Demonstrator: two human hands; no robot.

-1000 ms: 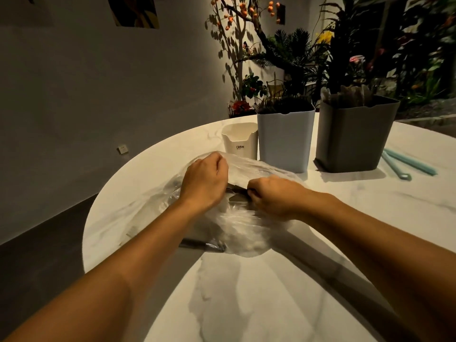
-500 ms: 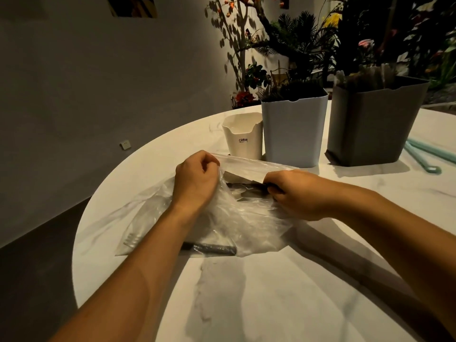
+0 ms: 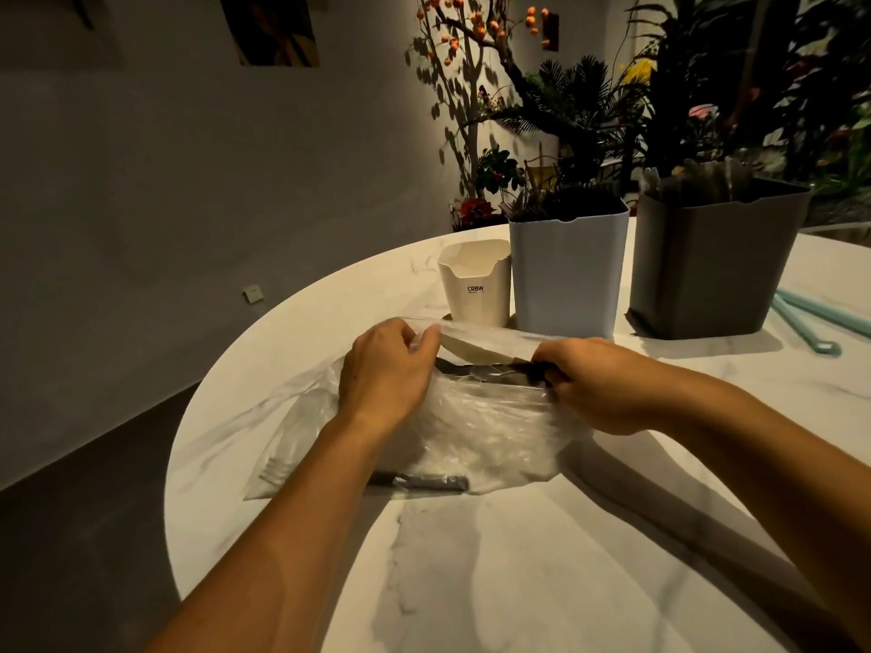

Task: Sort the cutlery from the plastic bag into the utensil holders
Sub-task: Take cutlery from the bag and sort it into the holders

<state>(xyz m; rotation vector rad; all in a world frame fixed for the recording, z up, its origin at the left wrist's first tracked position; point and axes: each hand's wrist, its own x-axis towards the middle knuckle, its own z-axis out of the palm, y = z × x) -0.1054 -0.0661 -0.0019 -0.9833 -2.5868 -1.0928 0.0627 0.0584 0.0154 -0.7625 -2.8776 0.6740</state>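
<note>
Two hands have pulled the mouth of the plastic bag [image 3: 471, 431] wider than it was half a second ago. The left hand [image 3: 384, 369] pinches the far lip of the film and has lifted it into a taut flap, while the right hand [image 3: 598, 384] is curled on the near edge of the opening, apparently with a dark handle under its fingers, though the film blurs that. Between them the gap now shows dark cutlery handles [image 3: 490, 369] lying inside. The bag rests on the worktop [image 3: 518, 558] just in front of the three holders. A dark handle [image 3: 424, 483] pokes against the near edge of the bag, and a clear fork [image 3: 278, 468] shows faintly through its left corner.

I judge this as the opening step nearly done: the mouth is wide enough to reach in. The cream cup [image 3: 476, 285] looks empty, the pale blue holder [image 3: 565, 271] holds forks, and the grey holder [image 3: 711, 261] holds pale pieces I cannot identify. Two teal sticks [image 3: 810, 318] lie well to the right, apart from the bag
</note>
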